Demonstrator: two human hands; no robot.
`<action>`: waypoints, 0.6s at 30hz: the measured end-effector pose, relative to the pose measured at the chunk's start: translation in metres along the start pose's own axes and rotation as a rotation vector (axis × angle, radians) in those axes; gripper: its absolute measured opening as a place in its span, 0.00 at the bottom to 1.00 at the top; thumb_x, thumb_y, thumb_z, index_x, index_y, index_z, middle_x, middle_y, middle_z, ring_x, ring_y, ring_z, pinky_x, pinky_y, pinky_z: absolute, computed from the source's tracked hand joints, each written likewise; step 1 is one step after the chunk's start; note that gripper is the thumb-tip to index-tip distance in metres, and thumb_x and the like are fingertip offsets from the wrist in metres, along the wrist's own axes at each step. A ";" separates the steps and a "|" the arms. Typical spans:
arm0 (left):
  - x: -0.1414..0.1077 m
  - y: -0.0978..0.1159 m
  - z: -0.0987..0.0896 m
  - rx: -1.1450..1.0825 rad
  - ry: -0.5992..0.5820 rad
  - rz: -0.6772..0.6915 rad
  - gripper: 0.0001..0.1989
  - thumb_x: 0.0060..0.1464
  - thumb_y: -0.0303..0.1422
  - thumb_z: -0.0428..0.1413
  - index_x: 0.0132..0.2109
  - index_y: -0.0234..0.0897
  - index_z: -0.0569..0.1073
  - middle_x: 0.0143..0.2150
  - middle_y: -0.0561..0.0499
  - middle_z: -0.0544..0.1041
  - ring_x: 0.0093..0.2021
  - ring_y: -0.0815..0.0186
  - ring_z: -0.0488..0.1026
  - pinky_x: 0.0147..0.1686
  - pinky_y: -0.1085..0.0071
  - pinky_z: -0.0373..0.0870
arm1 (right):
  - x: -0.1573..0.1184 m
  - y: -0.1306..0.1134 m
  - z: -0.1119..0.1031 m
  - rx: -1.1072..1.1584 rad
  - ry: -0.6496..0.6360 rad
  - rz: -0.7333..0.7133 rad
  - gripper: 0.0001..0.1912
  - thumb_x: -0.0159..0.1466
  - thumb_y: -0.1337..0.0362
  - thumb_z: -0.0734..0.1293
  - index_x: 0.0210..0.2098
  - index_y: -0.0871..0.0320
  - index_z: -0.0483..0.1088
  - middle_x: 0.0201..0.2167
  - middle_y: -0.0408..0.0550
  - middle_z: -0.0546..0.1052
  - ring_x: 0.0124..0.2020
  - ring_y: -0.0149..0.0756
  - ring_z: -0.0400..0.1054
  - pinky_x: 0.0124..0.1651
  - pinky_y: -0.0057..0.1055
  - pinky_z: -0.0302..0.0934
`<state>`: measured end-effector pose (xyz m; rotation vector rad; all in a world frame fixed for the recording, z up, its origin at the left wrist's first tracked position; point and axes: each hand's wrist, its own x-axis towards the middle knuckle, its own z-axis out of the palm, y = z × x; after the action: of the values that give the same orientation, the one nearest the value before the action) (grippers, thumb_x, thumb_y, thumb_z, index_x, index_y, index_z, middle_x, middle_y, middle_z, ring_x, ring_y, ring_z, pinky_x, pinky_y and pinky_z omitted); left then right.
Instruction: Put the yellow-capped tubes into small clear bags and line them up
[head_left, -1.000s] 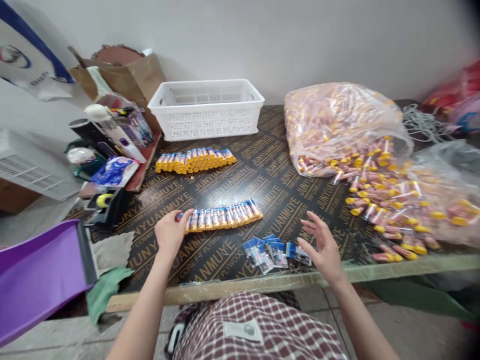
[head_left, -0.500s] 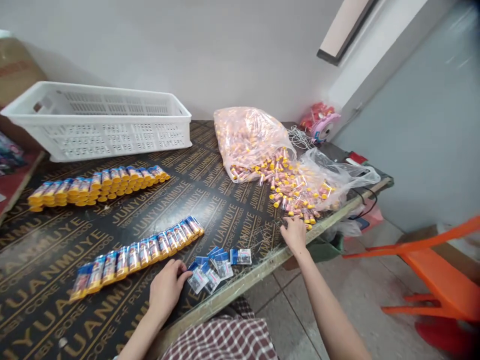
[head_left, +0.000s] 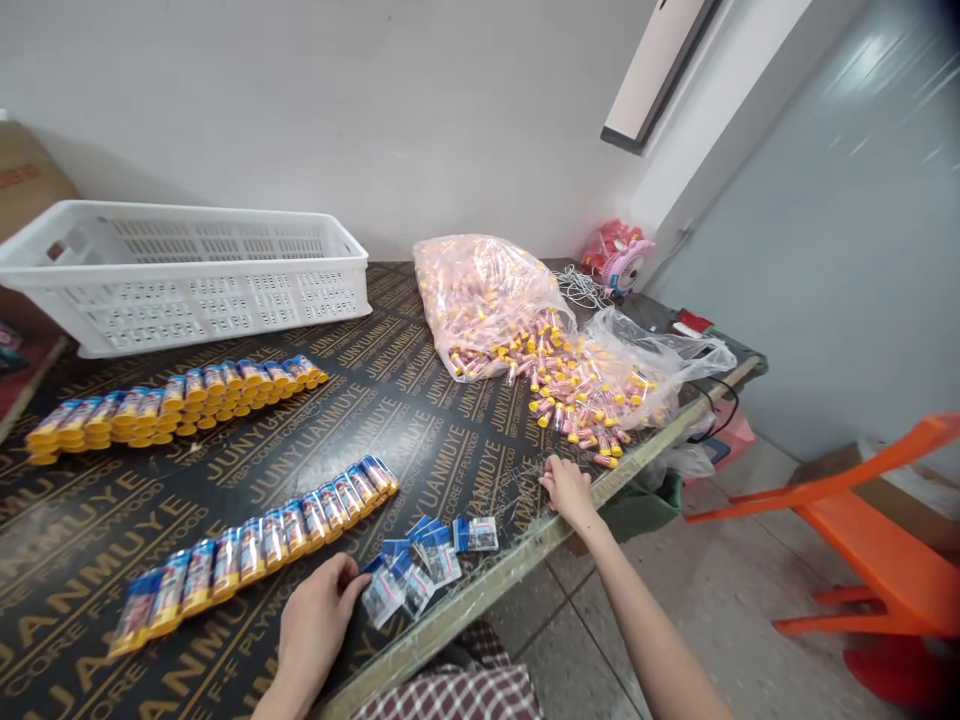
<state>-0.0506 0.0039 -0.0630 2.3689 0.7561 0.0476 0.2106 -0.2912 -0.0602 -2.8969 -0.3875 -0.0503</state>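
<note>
My left hand (head_left: 316, 615) rests at the table's near side with its fingers curled. Its thumb tip lies at the edge of several small flat clear packets with blue tops (head_left: 409, 570); whatever its fingers pinch is hidden. Over the front edge, my right hand (head_left: 568, 490) has its fingers drawn together, with anything in them too small to make out. Just beyond it spreads a loose heap of small pink tubes with yellow caps (head_left: 574, 400), spilling from a clear plastic bag (head_left: 487, 290). A slanting row of blue-and-yellow printed tubes (head_left: 259, 545) lies left of the packets.
Farther back, more blue-and-yellow tubes (head_left: 180, 400) are stacked in layers. Behind them stands a white perforated crate (head_left: 225, 305). A pink fan (head_left: 628, 268) and white cord (head_left: 581, 288) sit at the far right corner. An orange chair (head_left: 892, 540) stands on the floor at right.
My right hand has drawn back from the tube heap toward the table's front edge. My left hand stays beside the packets. The whole view has shifted slightly.
</note>
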 end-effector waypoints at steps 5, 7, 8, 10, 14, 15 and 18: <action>-0.001 -0.003 0.001 -0.171 0.054 0.054 0.13 0.45 0.42 0.56 0.23 0.39 0.66 0.23 0.54 0.69 0.25 0.65 0.67 0.28 0.72 0.61 | -0.016 -0.032 0.000 0.219 0.121 -0.095 0.08 0.65 0.62 0.58 0.38 0.57 0.66 0.35 0.50 0.71 0.39 0.40 0.66 0.42 0.35 0.56; 0.000 -0.003 0.001 -0.352 0.045 0.013 0.15 0.42 0.44 0.57 0.23 0.39 0.65 0.22 0.55 0.68 0.24 0.67 0.66 0.27 0.72 0.62 | -0.019 -0.046 -0.004 0.331 0.180 -0.136 0.10 0.66 0.60 0.57 0.41 0.57 0.66 0.36 0.50 0.70 0.38 0.39 0.66 0.42 0.35 0.59; 0.000 -0.002 0.000 -0.475 0.032 -0.028 0.16 0.42 0.45 0.58 0.23 0.38 0.64 0.20 0.56 0.67 0.23 0.67 0.66 0.26 0.73 0.63 | -0.020 -0.054 -0.006 0.387 0.202 -0.157 0.11 0.65 0.59 0.57 0.41 0.58 0.66 0.36 0.49 0.70 0.37 0.38 0.66 0.42 0.34 0.60; -0.001 0.004 -0.005 -0.753 -0.001 -0.134 0.18 0.41 0.45 0.59 0.24 0.38 0.62 0.19 0.59 0.65 0.22 0.69 0.66 0.26 0.73 0.65 | -0.026 -0.074 -0.010 0.496 0.222 -0.194 0.12 0.64 0.57 0.60 0.40 0.58 0.65 0.33 0.47 0.69 0.35 0.37 0.66 0.40 0.33 0.62; -0.003 0.024 -0.021 -1.179 0.011 -0.314 0.20 0.34 0.37 0.66 0.32 0.37 0.65 0.22 0.58 0.72 0.23 0.71 0.70 0.28 0.74 0.69 | -0.052 -0.123 -0.017 0.769 0.154 -0.302 0.10 0.61 0.57 0.64 0.37 0.57 0.66 0.33 0.46 0.69 0.34 0.35 0.67 0.37 0.31 0.65; -0.003 0.028 -0.026 -1.257 0.017 -0.341 0.22 0.32 0.34 0.67 0.36 0.36 0.67 0.25 0.56 0.75 0.25 0.70 0.72 0.30 0.74 0.70 | -0.061 -0.135 -0.020 0.879 0.113 -0.342 0.09 0.61 0.58 0.64 0.37 0.57 0.67 0.35 0.47 0.69 0.36 0.35 0.68 0.38 0.32 0.66; 0.001 0.034 -0.037 -1.420 0.059 -0.411 0.22 0.29 0.31 0.68 0.36 0.32 0.72 0.28 0.52 0.77 0.27 0.70 0.73 0.31 0.75 0.71 | -0.088 -0.164 -0.027 1.104 -0.028 -0.437 0.08 0.61 0.63 0.64 0.40 0.54 0.70 0.41 0.50 0.69 0.43 0.38 0.67 0.42 0.34 0.67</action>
<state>-0.0407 0.0044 -0.0135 0.8609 0.8067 0.3487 0.0825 -0.1650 -0.0044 -1.7010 -0.7481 0.1047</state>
